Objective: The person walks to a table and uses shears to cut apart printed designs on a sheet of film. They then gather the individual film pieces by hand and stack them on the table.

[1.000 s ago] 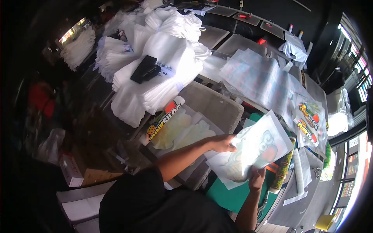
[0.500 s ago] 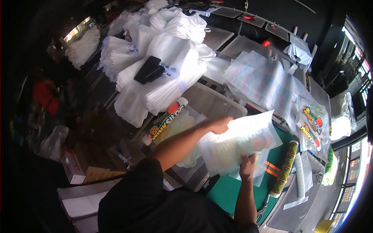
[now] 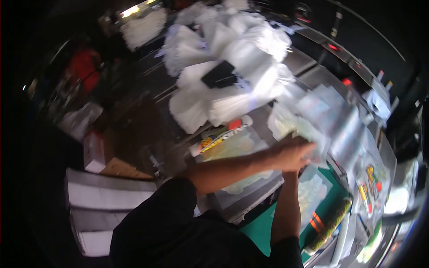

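My left hand [image 3: 296,151] is closed on a translucent printed sheet [image 3: 288,124], which stands up beyond my knuckles and is smeared by motion. My right hand [image 3: 291,166] meets the left one at the sheet's near edge; its fingers are hidden behind the left hand and blurred. Below them, another translucent sheet with a pale print [image 3: 313,192] lies on a green board [image 3: 263,223]. To the left, a stack of similar pale-printed sheets [image 3: 243,181] rests on a grey platen, with a colourful lettered print [image 3: 223,135] at its far edge.
Piled white bundles [image 3: 232,105] cover the table beyond, with a flat black object [image 3: 219,75] on top. A patterned roll [image 3: 328,230] lies along the green board's right edge. Clear film [image 3: 333,109] spreads at right. Cardboard boxes [image 3: 123,169] stand at left.
The view has swung left, shifting the scene rightward. My hands have come together, and the sheet once held out flat between them is now lifted and bunched away from me.
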A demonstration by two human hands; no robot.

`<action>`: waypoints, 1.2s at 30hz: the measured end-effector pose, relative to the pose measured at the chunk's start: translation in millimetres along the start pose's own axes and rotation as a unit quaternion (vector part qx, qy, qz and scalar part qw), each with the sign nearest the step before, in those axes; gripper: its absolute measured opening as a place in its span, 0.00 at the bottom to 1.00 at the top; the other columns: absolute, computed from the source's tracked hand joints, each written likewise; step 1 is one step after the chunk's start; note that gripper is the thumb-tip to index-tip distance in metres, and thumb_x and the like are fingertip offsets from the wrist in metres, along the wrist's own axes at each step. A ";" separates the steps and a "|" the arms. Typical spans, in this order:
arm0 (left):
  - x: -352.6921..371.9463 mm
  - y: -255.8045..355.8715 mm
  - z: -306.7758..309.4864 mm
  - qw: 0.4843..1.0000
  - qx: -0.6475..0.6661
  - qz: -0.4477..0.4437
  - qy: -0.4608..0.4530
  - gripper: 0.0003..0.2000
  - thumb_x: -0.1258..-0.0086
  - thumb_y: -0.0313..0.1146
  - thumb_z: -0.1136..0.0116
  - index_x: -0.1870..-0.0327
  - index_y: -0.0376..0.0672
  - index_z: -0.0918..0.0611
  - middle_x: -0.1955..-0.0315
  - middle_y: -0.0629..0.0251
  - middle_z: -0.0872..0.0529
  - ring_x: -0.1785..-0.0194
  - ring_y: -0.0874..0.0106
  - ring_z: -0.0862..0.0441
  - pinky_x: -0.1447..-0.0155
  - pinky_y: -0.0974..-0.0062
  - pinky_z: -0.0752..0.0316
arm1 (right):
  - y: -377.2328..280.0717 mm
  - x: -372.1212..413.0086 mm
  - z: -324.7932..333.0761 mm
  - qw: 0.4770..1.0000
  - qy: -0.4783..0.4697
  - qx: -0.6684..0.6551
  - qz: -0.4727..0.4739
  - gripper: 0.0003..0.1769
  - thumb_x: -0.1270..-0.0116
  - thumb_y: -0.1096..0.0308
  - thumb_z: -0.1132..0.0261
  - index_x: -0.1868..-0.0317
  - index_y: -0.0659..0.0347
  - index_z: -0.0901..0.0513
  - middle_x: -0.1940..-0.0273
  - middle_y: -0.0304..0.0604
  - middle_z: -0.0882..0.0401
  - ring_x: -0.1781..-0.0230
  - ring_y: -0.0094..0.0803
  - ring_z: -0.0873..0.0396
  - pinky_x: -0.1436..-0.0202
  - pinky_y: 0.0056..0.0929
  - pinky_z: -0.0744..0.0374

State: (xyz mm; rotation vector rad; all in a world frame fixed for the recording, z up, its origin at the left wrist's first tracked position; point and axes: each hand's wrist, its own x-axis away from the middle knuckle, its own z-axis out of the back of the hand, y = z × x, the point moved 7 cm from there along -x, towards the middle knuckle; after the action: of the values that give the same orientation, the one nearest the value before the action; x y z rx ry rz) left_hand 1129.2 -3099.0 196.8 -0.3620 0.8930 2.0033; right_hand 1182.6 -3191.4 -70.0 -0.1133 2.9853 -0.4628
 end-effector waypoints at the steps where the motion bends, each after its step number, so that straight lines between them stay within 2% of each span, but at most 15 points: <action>1: 28.9 -5.8 -12.8 1.000 -0.013 0.005 -0.028 0.21 0.42 0.34 0.39 0.46 0.42 0.26 0.60 0.57 0.17 0.54 0.58 0.21 0.43 0.59 0.33 | 11.2 5.5 20.6 0.991 -0.031 0.125 -0.045 0.31 0.27 0.50 0.54 0.29 0.55 0.45 0.35 0.45 0.36 0.35 0.39 0.36 0.32 0.39 0.37; 2: 52.8 -12.4 -24.8 0.998 -0.023 0.007 -0.058 0.21 0.41 0.35 0.39 0.46 0.42 0.26 0.59 0.58 0.18 0.53 0.58 0.21 0.43 0.59 0.33 | 22.1 13.5 32.6 0.963 -0.065 0.248 -0.080 0.31 0.27 0.51 0.54 0.29 0.56 0.45 0.36 0.45 0.35 0.35 0.38 0.36 0.32 0.38 0.37; 3: 76.1 -18.9 -28.9 0.993 0.000 0.057 -0.106 0.21 0.40 0.36 0.39 0.46 0.43 0.26 0.59 0.58 0.18 0.53 0.59 0.21 0.43 0.59 0.33 | 10.6 35.2 61.8 0.775 0.130 0.612 -0.090 0.28 0.28 0.60 0.49 0.31 0.57 0.42 0.43 0.44 0.29 0.41 0.37 0.30 0.38 0.38 0.31; 5: 129.5 -34.7 -37.0 0.972 0.006 0.127 -0.196 0.20 0.39 0.36 0.40 0.46 0.43 0.26 0.59 0.58 0.18 0.53 0.59 0.21 0.44 0.59 0.32 | 19.3 80.3 53.2 0.849 0.362 0.356 -0.147 0.26 0.32 0.71 0.42 0.36 0.59 0.39 0.49 0.44 0.27 0.57 0.33 0.23 0.54 0.34 0.21; 8: 203.6 -55.5 -42.4 0.944 -0.015 0.218 -0.248 0.20 0.38 0.38 0.40 0.47 0.42 0.25 0.61 0.54 0.18 0.55 0.56 0.20 0.49 0.59 0.28 | 19.7 108.1 41.2 0.857 0.344 0.360 -0.130 0.29 0.37 0.72 0.38 0.36 0.59 0.37 0.55 0.42 0.25 0.61 0.32 0.25 0.56 0.33 0.23; 15: 274.8 -39.3 -47.5 0.935 0.042 0.267 -0.230 0.19 0.39 0.38 0.37 0.50 0.40 0.24 0.62 0.53 0.18 0.55 0.54 0.20 0.49 0.59 0.27 | 10.8 159.7 16.0 0.899 0.282 0.316 -0.110 0.22 0.35 0.71 0.38 0.43 0.60 0.33 0.59 0.39 0.25 0.61 0.29 0.24 0.59 0.29 0.22; 20: 280.1 -20.6 -62.5 0.948 -0.012 0.242 -0.207 0.17 0.38 0.37 0.38 0.51 0.40 0.23 0.62 0.54 0.18 0.55 0.54 0.20 0.49 0.58 0.27 | -17.9 221.1 -4.4 0.853 0.331 0.395 -0.088 0.20 0.35 0.70 0.38 0.44 0.62 0.30 0.57 0.41 0.24 0.64 0.30 0.22 0.60 0.26 0.21; 22: 278.2 -9.0 -64.8 0.947 -0.015 0.239 -0.215 0.17 0.39 0.37 0.37 0.52 0.40 0.23 0.62 0.54 0.17 0.55 0.54 0.20 0.50 0.59 0.26 | -43.8 244.4 -8.7 0.698 0.292 0.654 -0.023 0.17 0.36 0.70 0.37 0.47 0.65 0.27 0.55 0.43 0.22 0.59 0.33 0.21 0.57 0.30 0.21; 23: 277.2 -1.4 -65.7 0.945 -0.019 0.243 -0.218 0.16 0.40 0.37 0.37 0.52 0.41 0.22 0.62 0.54 0.17 0.55 0.54 0.19 0.51 0.59 0.25 | -53.5 258.5 -18.5 0.628 0.276 0.726 0.035 0.17 0.39 0.70 0.35 0.51 0.67 0.24 0.55 0.49 0.21 0.56 0.40 0.20 0.53 0.35 0.22; 24: 278.7 6.7 -70.0 0.946 -0.016 0.238 -0.221 0.16 0.40 0.37 0.37 0.52 0.41 0.22 0.62 0.54 0.17 0.55 0.54 0.19 0.51 0.59 0.25 | -58.4 275.3 -15.7 0.627 0.282 0.725 0.038 0.17 0.39 0.70 0.35 0.51 0.67 0.24 0.55 0.49 0.21 0.56 0.40 0.20 0.53 0.35 0.22; 26: 278.9 19.2 -70.8 0.957 0.002 0.234 -0.171 0.16 0.39 0.36 0.38 0.52 0.40 0.22 0.61 0.54 0.17 0.54 0.54 0.20 0.51 0.59 0.26 | -68.4 300.4 -29.5 0.473 0.215 0.848 0.103 0.19 0.43 0.72 0.33 0.52 0.66 0.24 0.57 0.53 0.20 0.55 0.46 0.21 0.50 0.38 0.23; 28: 282.4 32.7 -80.0 0.956 0.002 0.240 -0.170 0.15 0.39 0.36 0.38 0.53 0.40 0.22 0.61 0.55 0.18 0.54 0.54 0.20 0.50 0.59 0.26 | -71.9 325.6 -29.9 0.473 0.214 0.846 0.121 0.18 0.48 0.73 0.33 0.55 0.65 0.24 0.53 0.55 0.22 0.51 0.53 0.24 0.46 0.46 0.26; 30: 288.2 53.5 -87.7 0.961 0.020 0.243 -0.133 0.15 0.39 0.35 0.39 0.53 0.40 0.22 0.61 0.55 0.18 0.54 0.54 0.20 0.49 0.59 0.26 | -70.0 350.6 -31.5 0.379 0.173 0.896 0.153 0.19 0.48 0.71 0.32 0.55 0.63 0.24 0.48 0.56 0.25 0.46 0.55 0.28 0.43 0.49 0.29; 31: 293.9 61.3 -97.5 0.963 0.018 0.234 -0.131 0.14 0.39 0.35 0.40 0.53 0.39 0.22 0.60 0.55 0.18 0.54 0.54 0.20 0.49 0.59 0.26 | -68.5 360.7 -15.9 0.390 0.156 0.900 0.116 0.23 0.48 0.66 0.32 0.50 0.61 0.25 0.41 0.57 0.30 0.38 0.58 0.35 0.38 0.53 0.35; 36: 303.9 132.5 -121.9 0.949 0.010 0.258 -0.180 0.16 0.37 0.36 0.40 0.50 0.42 0.22 0.56 0.57 0.18 0.50 0.56 0.21 0.46 0.61 0.26 | -60.0 404.1 -2.0 0.383 0.138 0.913 -0.005 0.31 0.44 0.56 0.34 0.40 0.56 0.27 0.31 0.55 0.40 0.30 0.57 0.45 0.31 0.56 0.44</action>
State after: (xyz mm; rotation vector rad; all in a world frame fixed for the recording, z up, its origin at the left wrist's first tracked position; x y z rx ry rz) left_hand 838.8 -3046.0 3.0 0.2790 0.8266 2.4252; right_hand 785.5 -3285.0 -92.3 0.1861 0.8140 -3.1939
